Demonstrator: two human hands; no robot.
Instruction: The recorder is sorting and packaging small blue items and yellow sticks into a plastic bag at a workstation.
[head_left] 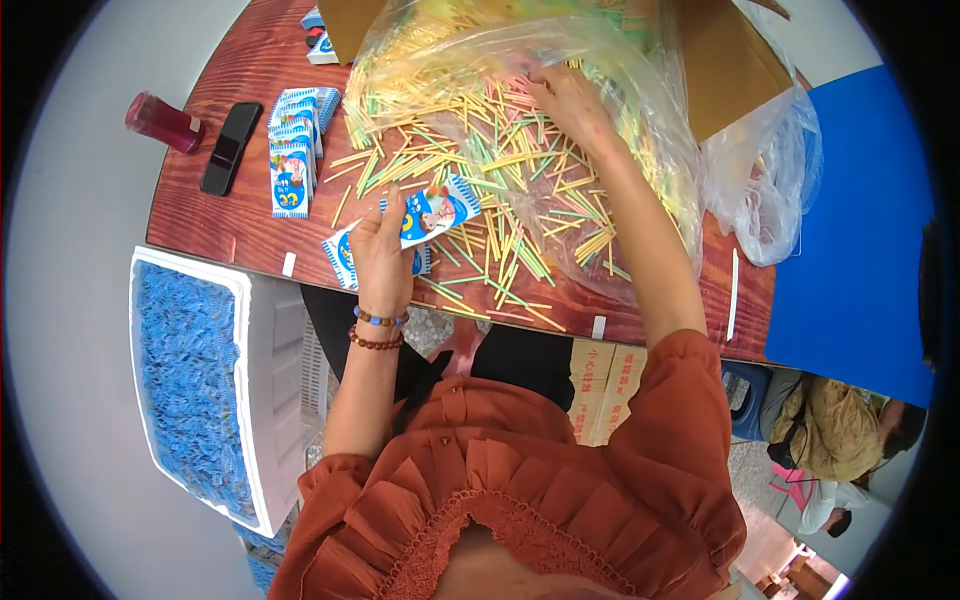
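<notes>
Left hand [380, 255] pinched 1 blue-white packet [432, 212], flat, glossy, thumb on top, held just above worktop [215, 225] edge. A 2nd packet [343, 255] lay under the hand, partly hidden. Right hand [572, 105] was inside mouth of clear plastic bag [640, 80], fingers curled down onto the sticks [500, 190]; whether it gripped any, cannot tell. Sticks: thin, straight, yellow/green/pink, too many to count, loose heap spilling from bag across worktop centre. Worktop: reddish wood grain. Left side: 1 row of like packets [292, 150], overlapped, approx 6, count uncertain; 1 black phone [230, 147] beside it; 1 red bottle [162, 122] lying at far-left edge. Behind bag: 1 brown carton [735, 65]. Below worktop, left: 1 white crate [262, 390], blue contents.
</notes>
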